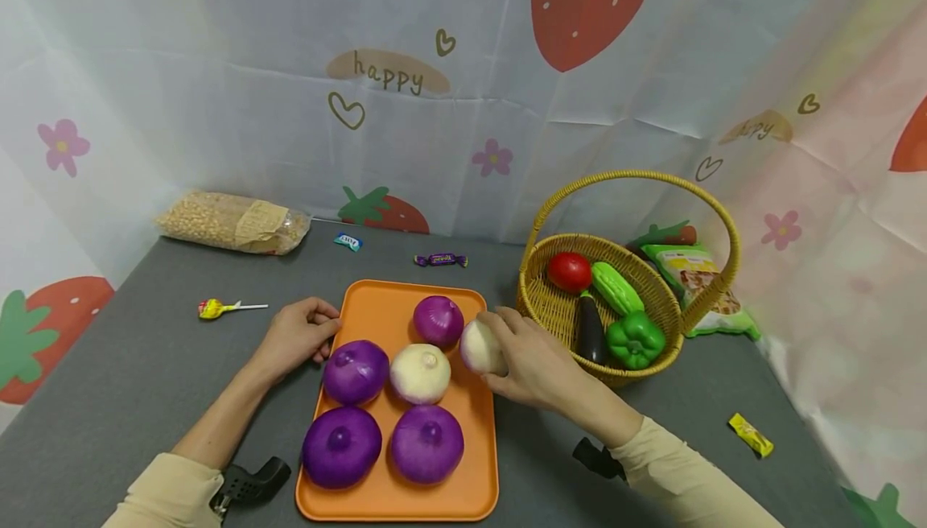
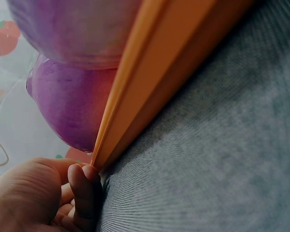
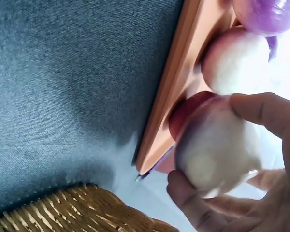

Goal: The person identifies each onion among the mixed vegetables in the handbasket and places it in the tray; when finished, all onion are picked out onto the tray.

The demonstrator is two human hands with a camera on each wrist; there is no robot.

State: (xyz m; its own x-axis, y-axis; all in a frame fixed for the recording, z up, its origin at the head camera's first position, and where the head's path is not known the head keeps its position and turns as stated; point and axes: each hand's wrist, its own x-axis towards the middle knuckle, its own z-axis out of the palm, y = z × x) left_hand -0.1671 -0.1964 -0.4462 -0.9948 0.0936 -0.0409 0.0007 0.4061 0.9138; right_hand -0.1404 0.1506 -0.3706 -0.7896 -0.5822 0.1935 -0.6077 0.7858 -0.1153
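Over the right edge of the orange tray (image 1: pixel 471 504), my right hand (image 1: pixel 532 363) grips a pale onion tinged with purple (image 1: pixel 481 347). In the right wrist view the fingers and thumb wrap round this onion (image 3: pixel 220 145), which is held above the tray's rim (image 3: pixel 171 92). My left hand (image 1: pixel 300 335) pinches the tray's left rim, thumb and finger meeting on it in the left wrist view. On the tray lie several purple onions (image 1: pixel 427 443) and one other pale onion (image 1: pixel 420 373) in the middle.
A wicker basket (image 1: pixel 546 303) with a tall handle stands right of the tray, holding a tomato (image 1: pixel 570 272), a cucumber (image 1: pixel 617 288), an eggplant (image 1: pixel 591 331) and a green pepper (image 1: pixel 636 340). Wrapped candies (image 1: pixel 441 260), a lollipop (image 1: pixel 212 309) and bagged goods (image 1: pixel 224 222) lie around.
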